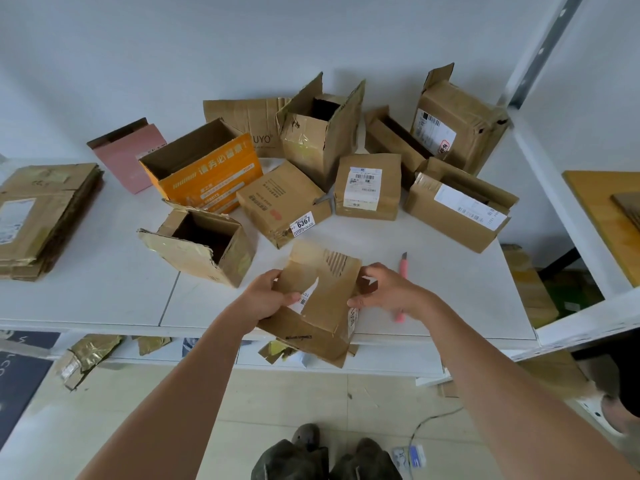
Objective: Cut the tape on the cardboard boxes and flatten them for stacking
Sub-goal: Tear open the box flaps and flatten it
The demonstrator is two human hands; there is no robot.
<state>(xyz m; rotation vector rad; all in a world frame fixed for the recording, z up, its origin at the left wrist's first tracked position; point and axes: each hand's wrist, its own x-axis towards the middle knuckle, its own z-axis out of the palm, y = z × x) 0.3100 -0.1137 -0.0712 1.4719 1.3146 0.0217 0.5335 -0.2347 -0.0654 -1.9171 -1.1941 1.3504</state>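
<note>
A small brown cardboard box [322,299], partly collapsed with its flaps loose, hangs over the white table's front edge [104,323]. My left hand [268,296] grips its left side, thumb on top. My right hand [388,289] holds its right side, fingers curled around the edge. A pink utility knife [402,268] lies on the table just behind my right hand, partly hidden by it. A stack of flattened boxes [38,216] sits at the table's left end.
Several unflattened boxes crowd the back of the table, among them an orange one [207,174], a pink one [128,154] and an open one [204,244] near my left hand. Tape scraps [86,355] lie on the floor. A white shelf post [540,53] rises at right.
</note>
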